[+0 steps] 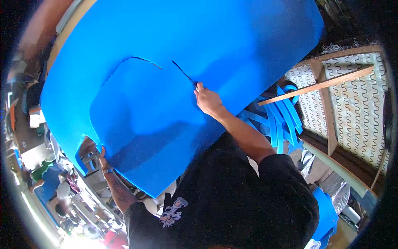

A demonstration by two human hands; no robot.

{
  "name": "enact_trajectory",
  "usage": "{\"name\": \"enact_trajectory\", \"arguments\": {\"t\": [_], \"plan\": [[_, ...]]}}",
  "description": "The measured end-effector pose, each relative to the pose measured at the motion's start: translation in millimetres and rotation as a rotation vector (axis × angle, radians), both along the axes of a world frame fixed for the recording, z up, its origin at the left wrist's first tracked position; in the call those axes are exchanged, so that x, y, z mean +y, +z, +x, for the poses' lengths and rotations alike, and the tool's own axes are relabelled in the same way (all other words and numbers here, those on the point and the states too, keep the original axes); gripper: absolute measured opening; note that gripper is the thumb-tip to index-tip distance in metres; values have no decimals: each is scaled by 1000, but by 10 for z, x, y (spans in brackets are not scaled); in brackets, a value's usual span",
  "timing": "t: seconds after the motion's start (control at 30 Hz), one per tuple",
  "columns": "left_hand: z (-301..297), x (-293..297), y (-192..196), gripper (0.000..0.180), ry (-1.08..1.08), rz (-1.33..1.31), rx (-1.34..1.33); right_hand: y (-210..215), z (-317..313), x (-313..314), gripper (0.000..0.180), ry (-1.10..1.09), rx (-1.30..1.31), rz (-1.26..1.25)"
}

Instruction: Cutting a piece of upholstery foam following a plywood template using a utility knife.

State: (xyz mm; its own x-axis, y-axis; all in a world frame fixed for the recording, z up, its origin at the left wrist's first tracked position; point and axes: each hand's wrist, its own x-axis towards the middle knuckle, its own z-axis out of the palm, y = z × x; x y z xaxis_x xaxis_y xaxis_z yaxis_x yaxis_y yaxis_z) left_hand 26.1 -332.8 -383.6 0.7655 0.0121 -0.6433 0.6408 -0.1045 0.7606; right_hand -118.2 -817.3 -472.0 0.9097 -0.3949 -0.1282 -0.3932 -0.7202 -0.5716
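A large blue foam sheet [199, 29] spreads out in front of me. A curved cut runs through it from the near left edge, arching up and ending near the middle. My right hand [208, 99] is closed around the handle of a knife [182, 70]. Its long thin dark blade points up and left over the foam, just right of the cut's end. At the near left, my left hand [103, 158] grips the edge of the cut piece, beside the gap where the foam parts. Its fingers are partly hidden by the sheet.
Blue foam strips [275, 120] hang at the right. Beyond them stands a wooden frame [327, 108] with wavy springs, a wooden slat [319, 85] across it. More blue foam [325, 213] lies at the lower right. Far lower left, a person [63, 207] is among workshop clutter.
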Motion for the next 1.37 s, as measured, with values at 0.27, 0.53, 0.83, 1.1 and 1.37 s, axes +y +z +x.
{"name": "enact_trajectory", "arguments": {"t": [0.27, 0.53, 0.83, 1.1, 1.37], "plan": [[-8, -61, -86, 56, 33, 14, 51, -645, -960, -40, 35, 104, 404, 55], [-575, 268, -294, 56, 153, -49, 65, -636, -1064, -400, 28, 128, 272, 136], [-1697, -531, 372, 53, 267, 61, -91, -949, -1223, -769, 35, 329, 417, 213], [-3764, -101, 1378, 62, 823, 209, -492, -444, -1195, -1022, 45, 546, 306, 480], [-5643, -396, 1396, 55, 1507, 309, -833, -170, -542, -182, 36, 927, 193, 488]]}}
